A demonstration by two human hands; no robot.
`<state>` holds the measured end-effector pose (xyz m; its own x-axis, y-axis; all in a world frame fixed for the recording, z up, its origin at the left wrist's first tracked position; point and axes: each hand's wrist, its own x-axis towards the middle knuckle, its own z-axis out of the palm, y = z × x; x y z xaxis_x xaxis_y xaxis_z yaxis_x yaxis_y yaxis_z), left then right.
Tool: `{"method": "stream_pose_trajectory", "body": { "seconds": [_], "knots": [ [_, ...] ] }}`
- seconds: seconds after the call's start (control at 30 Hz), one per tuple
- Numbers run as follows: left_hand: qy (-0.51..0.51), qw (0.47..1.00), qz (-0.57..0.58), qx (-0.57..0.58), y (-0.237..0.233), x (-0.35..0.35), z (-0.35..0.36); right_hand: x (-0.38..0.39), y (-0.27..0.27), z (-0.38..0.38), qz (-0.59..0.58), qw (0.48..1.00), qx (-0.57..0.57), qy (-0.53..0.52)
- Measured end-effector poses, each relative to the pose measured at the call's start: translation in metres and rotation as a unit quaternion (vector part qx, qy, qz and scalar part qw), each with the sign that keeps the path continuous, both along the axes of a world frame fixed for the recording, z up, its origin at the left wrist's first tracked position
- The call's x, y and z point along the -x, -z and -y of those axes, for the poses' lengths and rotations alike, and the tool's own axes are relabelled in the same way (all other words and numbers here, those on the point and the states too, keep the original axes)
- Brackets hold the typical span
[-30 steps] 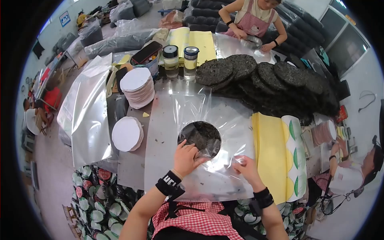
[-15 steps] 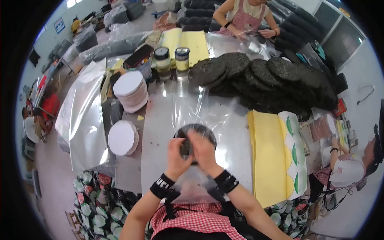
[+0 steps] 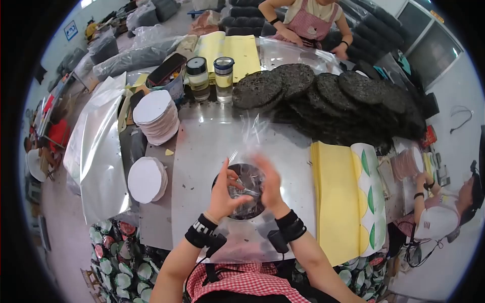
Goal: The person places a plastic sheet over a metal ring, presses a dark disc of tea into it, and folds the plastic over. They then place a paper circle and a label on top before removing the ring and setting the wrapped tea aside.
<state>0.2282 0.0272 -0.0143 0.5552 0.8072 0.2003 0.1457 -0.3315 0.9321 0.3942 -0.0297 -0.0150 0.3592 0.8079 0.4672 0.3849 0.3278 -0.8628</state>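
A dark round dried seaweed cake lies under clear plastic film in front of me, on a smooth grey sheet. My left hand is at the cake's left side, thumb and fingers apart, touching the film. Over the right side is my right hand, its fingers stretched out and blurred at the tips. Crumpled film stands up beyond the cake. Part of the cake is hidden by both hands.
Seaweed cakes pile up at the back right. Yellow sheets and a green-patterned strip lie right. White round paper stacks stand left, two jars behind. Co-workers are at the far side and right.
My hands have moved apart, uncovering more of the seaweed cake. My view has shifted slightly. The co-worker across the table has lowered and spread their arms.
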Motion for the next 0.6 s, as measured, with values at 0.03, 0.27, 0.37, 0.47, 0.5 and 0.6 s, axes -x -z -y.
{"method": "stream_pose_trajectory", "body": {
  "seconds": [0.03, 0.27, 0.37, 0.47, 0.5, 0.6],
  "knots": [
    [-0.017, 0.994, 0.107, 0.021, 0.007, 0.006, -0.004, 0.006, -0.03, 0.006, 0.135, 0.982, -0.034, -0.126],
    [-0.017, 0.98, -0.071, -0.187, 0.02, -0.001, 0.004, 0.027, -0.027, -0.001, -0.006, 0.998, 0.043, 0.055],
    [-0.111, 0.974, -0.054, -0.191, 0.001, -0.009, 0.01, 0.065, -0.011, 0.037, 0.045, 0.996, 0.05, 0.062],
    [0.126, 0.949, -0.161, -0.241, -0.003, 0.011, 0.003, 0.053, -0.021, 0.064, 0.272, 0.959, 0.074, 0.037],
    [0.136, 0.947, -0.167, -0.237, -0.008, 0.015, 0.009, 0.052, -0.014, 0.058, 0.264, 0.96, 0.08, 0.043],
    [0.132, 0.892, -0.315, -0.295, -0.013, 0.012, 0.027, 0.038, 0.006, 0.044, 0.292, 0.933, 0.208, -0.021]
  ]
}}
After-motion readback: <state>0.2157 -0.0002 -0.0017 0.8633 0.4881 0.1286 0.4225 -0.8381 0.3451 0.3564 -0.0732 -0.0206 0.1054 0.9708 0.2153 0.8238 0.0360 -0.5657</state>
